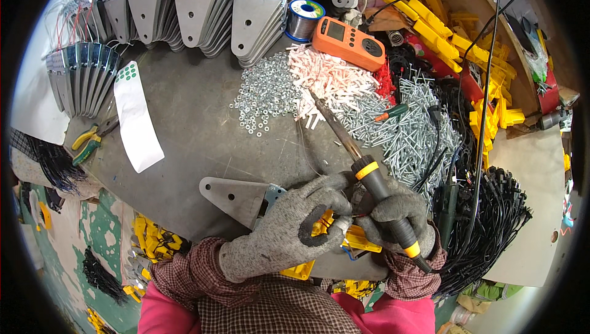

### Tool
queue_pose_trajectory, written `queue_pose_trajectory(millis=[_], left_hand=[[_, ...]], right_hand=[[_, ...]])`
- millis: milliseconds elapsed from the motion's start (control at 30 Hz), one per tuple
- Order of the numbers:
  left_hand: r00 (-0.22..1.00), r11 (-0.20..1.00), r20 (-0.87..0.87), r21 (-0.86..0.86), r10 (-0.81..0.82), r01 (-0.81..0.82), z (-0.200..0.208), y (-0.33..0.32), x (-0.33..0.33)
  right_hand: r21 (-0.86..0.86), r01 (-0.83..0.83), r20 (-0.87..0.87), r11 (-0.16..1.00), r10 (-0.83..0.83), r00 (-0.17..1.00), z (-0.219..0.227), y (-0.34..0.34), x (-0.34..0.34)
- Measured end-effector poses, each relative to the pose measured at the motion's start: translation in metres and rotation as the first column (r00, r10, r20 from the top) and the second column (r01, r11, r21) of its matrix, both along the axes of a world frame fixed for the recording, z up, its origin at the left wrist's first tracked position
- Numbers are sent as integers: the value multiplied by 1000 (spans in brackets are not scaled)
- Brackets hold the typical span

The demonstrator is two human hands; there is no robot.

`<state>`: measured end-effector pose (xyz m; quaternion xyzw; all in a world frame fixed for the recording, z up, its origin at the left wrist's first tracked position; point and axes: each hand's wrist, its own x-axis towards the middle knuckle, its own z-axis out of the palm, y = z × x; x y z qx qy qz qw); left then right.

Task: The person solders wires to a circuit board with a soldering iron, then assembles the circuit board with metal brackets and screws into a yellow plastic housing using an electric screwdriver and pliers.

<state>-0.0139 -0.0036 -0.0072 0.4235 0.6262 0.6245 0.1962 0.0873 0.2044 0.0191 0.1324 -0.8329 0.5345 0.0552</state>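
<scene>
In my gloved right hand (409,211) is a soldering iron (384,196) with a black and yellow handle, its tip pointing up and left over the table. The fingers of my gloved left hand (289,229) are pinched close beside the right fingertips; what they hold is too small to make out. A yellow plastic part (362,239) shows below the fingertips, with short wires by it. Partly under my left hand lies a grey tapered metal plate (230,196) with holes. A thin dark wire (307,149) curves down toward the hands.
Screws (418,119), nuts (267,88) and pale sleeves (326,73) lie heaped beyond my hands. Stacked metal brackets (203,8) line the back. An orange meter (348,43) sits near a solder spool (305,17). Black cables (485,229) are bunched at right; pliers (92,140) lie left.
</scene>
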Motion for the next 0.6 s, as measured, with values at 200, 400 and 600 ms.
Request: queue_pose_trajectory(millis=[200, 400, 600], left_hand=[[999, 1000, -40, -6, 16, -17, 0, 1, 0], [998, 1000, -61, -8, 8, -9, -1, 1, 0], [1000, 1000, -4, 1, 19, -19, 1, 1, 1]], right_hand=[[-168, 229, 542, 959, -104, 834, 6, -2, 9], [79, 128, -58, 989, -124, 991, -5, -6, 1], [3, 56, 62, 998, -56, 996, 0, -3, 6]])
